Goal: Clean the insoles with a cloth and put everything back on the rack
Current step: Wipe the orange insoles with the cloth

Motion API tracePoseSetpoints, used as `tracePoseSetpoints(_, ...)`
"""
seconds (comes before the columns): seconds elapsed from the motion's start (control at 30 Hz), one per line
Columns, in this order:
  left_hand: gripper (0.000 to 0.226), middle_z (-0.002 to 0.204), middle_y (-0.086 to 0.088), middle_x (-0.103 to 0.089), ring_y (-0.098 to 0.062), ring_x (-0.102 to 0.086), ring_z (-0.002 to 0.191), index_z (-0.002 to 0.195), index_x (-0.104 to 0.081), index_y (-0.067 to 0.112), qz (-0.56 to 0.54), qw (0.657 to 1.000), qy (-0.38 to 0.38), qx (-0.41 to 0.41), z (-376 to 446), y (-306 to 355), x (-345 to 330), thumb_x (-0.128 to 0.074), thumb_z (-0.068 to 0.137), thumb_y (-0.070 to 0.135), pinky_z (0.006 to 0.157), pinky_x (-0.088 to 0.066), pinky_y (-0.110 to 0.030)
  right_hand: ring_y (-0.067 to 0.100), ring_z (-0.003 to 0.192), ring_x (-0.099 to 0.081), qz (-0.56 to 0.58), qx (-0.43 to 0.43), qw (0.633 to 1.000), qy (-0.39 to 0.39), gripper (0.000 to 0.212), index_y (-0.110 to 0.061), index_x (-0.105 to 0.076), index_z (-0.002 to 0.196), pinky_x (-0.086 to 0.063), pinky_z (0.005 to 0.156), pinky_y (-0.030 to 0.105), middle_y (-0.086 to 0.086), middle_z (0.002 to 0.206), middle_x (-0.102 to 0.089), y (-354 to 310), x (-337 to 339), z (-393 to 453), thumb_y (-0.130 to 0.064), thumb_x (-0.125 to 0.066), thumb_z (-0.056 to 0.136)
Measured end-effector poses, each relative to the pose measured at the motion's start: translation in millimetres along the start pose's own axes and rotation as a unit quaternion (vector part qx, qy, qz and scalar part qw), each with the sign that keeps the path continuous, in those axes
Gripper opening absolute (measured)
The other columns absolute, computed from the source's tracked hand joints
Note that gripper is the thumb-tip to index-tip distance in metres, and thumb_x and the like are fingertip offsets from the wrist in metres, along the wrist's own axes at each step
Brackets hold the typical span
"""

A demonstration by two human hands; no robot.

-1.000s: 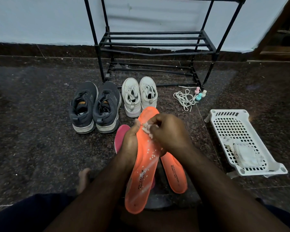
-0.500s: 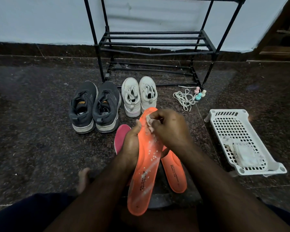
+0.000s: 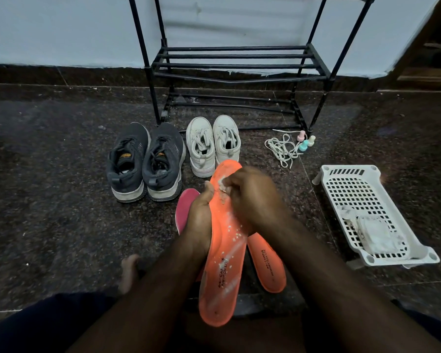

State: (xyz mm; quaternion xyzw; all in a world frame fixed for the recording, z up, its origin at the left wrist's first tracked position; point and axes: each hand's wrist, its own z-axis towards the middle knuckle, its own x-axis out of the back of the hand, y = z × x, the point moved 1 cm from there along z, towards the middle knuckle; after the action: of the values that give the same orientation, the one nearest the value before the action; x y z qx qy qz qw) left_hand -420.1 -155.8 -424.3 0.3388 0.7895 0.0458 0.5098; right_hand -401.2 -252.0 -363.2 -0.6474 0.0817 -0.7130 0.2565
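The left hand grips the orange insole from behind, thumb on its edge. The right hand pinches a small white cloth against the toe end. A second insole lies on the floor at five o'clock; the rack stands at twelve.

The scene is dim overall, with soft, even light and no hard shadows. The pale wall at the top is the brightest area, and the white basket stands out against the dark speckled floor, which swallows detail. The right hand is smeared by motion blur, while the orange insole stays fairly sharp. Wide-angle distortion bows the shoe rack posts outward, and the corners darken.
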Motion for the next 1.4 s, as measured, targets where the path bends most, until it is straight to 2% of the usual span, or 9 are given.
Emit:
tracePoseSetpoints(0.2,0.077,0.086,-0.018,-0.075,-0.029,-0.074,0.077,0.076,-0.081,0.006,0.041,0.999,0.015,-0.025,5.1,2.9,5.8,-0.026,0.104,0.052,0.082,-0.053,-0.041,0.021,0.101,-0.064,-0.062,-0.012,0.991,-0.121,0.026,-0.021,-0.073,0.103,-0.049,0.085,0.028,0.002,0.103,-0.072,-2.5,3.5,-2.6,-0.011,-0.059,0.083)
tracePoseSetpoints(0.33,0.071,0.101,-0.02,-0.073,-0.034,-0.067,0.097,0.089,-0.081,0.007,0.026,0.999,0.018,-0.039,5.3,3.2,5.5,-0.029,0.102,0.054,0.103,-0.043,-0.049,0.021,0.096,-0.066,0.015,-0.065,0.997,-0.026,0.022,-0.02,-0.075,0.096,-0.051,0.082,0.03,0.001,0.1,-0.073,-1.4,15.7,-0.3,-0.014,-0.059,0.082)
tracePoseSetpoints(0.5,0.072,0.087,-0.02,-0.075,-0.031,-0.075,0.076,0.097,-0.074,0.003,0.027,0.999,-0.009,-0.016,-4.4,0.4,-6.1,-0.025,0.104,0.054,0.068,-0.062,-0.041,0.027,0.102,-0.06,-0.031,-0.007,0.997,-0.064,0.029,-0.019,-0.073,0.108,-0.046,0.085,0.032,0.009,0.106,-0.065,-4.2,4.0,-1.9,-0.014,-0.056,0.085)
tracePoseSetpoints(0.7,0.073,0.08,-0.018,-0.075,-0.028,-0.075,0.069,0.092,-0.074,0.002,0.029,0.999,-0.002,-0.028,-5.4,3.6,-8.3,-0.021,0.106,0.051,0.057,-0.061,-0.036,0.026,0.102,-0.058,-0.057,0.024,0.992,-0.108,0.028,-0.02,-0.072,0.102,-0.048,0.086,0.033,0.007,0.104,-0.06,-0.1,11.0,-0.7,-0.008,-0.055,0.084)
tracePoseSetpoints(0.8,0.083,0.083,-0.016,-0.076,-0.026,-0.075,0.072,0.073,-0.081,0.007,0.017,0.999,-0.027,-0.023,-4.4,3.3,-9.3,-0.019,0.106,0.051,0.06,-0.062,-0.035,0.025,0.101,-0.056,-0.049,0.025,0.998,-0.036,0.027,-0.02,-0.071,0.104,-0.045,0.083,0.032,0.004,0.103,-0.058,0.7,11.7,-0.1,-0.009,-0.055,0.085)
tracePoseSetpoints(1.07,0.079,0.091,-0.019,-0.075,-0.03,-0.075,0.079,0.085,-0.081,0.004,0.027,1.0,-0.016,-0.004,-0.6,1.7,-4.5,-0.023,0.103,0.055,0.068,-0.062,-0.04,0.023,0.103,-0.054,-0.099,0.072,0.986,-0.114,0.03,-0.022,-0.072,0.104,-0.034,0.088,0.026,0.002,0.104,-0.058,2.1,12.9,1.5,-0.007,-0.061,0.08)
tracePoseSetpoints(1.17,0.079,0.1,-0.021,-0.073,-0.033,-0.073,0.09,0.097,-0.079,0.003,0.011,1.0,-0.011,-0.005,-3.7,2.9,-5.7,-0.024,0.101,0.06,0.086,-0.056,-0.045,0.021,0.099,-0.055,-0.091,0.073,0.984,-0.131,0.028,-0.024,-0.073,0.092,-0.034,0.085,0.025,-0.002,0.094,-0.057,5.8,20.6,2.4,-0.005,-0.067,0.073)
tracePoseSetpoints(1.27,0.07,0.122,-0.023,-0.065,-0.038,-0.059,0.116,0.112,-0.075,0.003,0.014,0.999,-0.037,0.012,-5.2,8.1,-3.6,-0.034,0.101,0.059,0.114,-0.031,-0.055,0.018,0.094,-0.056,-0.023,0.032,0.999,-0.036,0.027,-0.025,-0.073,0.089,-0.035,0.076,0.025,-0.006,0.089,-0.057,11.7,25.8,4.6,-0.003,-0.061,0.078)
tracePoseSetpoints(1.4,0.069,0.096,-0.018,-0.075,-0.031,-0.074,0.085,0.084,-0.082,0.007,0.032,0.999,-0.034,0.006,-9.1,4.3,-8.2,-0.031,0.104,0.05,0.092,-0.05,-0.049,0.016,0.094,-0.058,0.003,0.008,1.0,0.01,0.022,-0.022,-0.073,0.1,-0.04,0.077,0.027,-0.001,0.099,-0.06,7.3,21.4,3.8,-0.01,-0.061,0.085)
